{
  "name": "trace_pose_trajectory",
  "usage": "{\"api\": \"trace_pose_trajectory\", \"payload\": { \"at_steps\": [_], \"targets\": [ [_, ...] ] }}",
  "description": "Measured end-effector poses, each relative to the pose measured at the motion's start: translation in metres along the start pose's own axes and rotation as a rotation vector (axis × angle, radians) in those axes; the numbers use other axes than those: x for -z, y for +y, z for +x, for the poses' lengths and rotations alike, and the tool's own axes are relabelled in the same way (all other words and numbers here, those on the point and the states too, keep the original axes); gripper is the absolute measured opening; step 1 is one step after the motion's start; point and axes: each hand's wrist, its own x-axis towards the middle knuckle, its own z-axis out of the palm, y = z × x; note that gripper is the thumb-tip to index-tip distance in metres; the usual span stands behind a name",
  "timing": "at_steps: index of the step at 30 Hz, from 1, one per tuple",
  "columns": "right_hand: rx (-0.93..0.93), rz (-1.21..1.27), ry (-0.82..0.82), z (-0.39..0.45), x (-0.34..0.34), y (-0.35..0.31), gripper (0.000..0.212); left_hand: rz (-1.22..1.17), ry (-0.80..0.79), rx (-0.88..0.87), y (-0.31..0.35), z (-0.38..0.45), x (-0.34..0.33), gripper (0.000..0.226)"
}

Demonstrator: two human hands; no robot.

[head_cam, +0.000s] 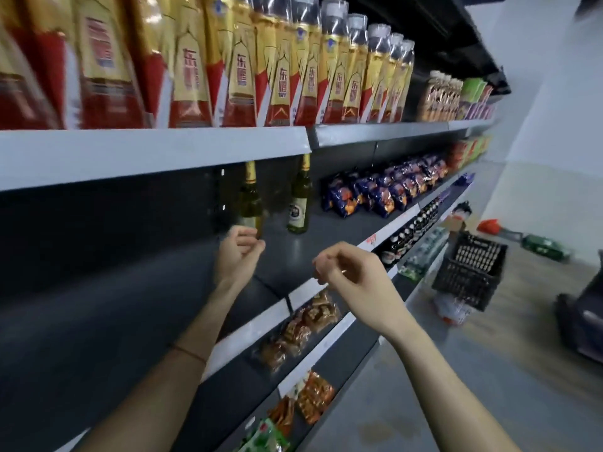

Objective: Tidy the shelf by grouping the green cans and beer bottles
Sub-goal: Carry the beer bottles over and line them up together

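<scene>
Two green-glass beer bottles with gold foil necks stand upright on the dark middle shelf (293, 256). The left bottle (250, 203) is right above my left hand (239, 252), which hovers at its base with fingers loosely curled and nothing in them. The right bottle (299, 203), with a pale label, stands a little apart to the right. My right hand (347, 269) hangs over the shelf's front edge, fingers loosely bent and empty. No green cans show on this shelf.
Gold-and-red drink bottles (241, 79) fill the shelf above. Blue snack bags (378, 190) lie further right on the middle shelf. Packets sit on the lower shelves. A black crate (470, 272) stands in the aisle, with a blurred green object (545, 246) on the floor beyond.
</scene>
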Motion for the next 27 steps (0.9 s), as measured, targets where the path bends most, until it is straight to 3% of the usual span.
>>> {"api": "trace_pose_trajectory", "payload": {
  "at_steps": [6,11,14,19,21,24,27],
  "targets": [
    [0.010,0.005,0.033,0.103,0.022,0.089,0.023,0.166,0.270,0.042,-0.025,0.113,-0.033,0.084],
    [0.017,0.006,-0.005,0.194,0.023,0.168,0.015,0.337,0.263,0.093,-0.024,0.190,-0.060,0.114],
    [0.016,0.046,0.011,0.250,0.018,0.216,0.019,0.367,0.325,0.171,-0.030,0.219,-0.076,0.106],
    [0.011,-0.027,0.037,0.340,0.003,0.271,0.035,0.280,0.649,0.198,-0.030,0.211,-0.086,0.054],
    [0.013,-0.029,0.030,0.367,-0.004,0.281,0.044,0.155,0.748,0.161,-0.021,0.194,-0.097,0.038],
    [-0.009,-0.067,-0.021,0.400,-0.018,0.287,0.088,0.054,0.862,0.037,-0.010,0.158,-0.119,0.041],
    [-0.003,-0.100,-0.111,0.421,-0.030,0.283,0.090,0.105,0.891,-0.035,0.006,0.122,-0.139,0.027]
  ]
}}
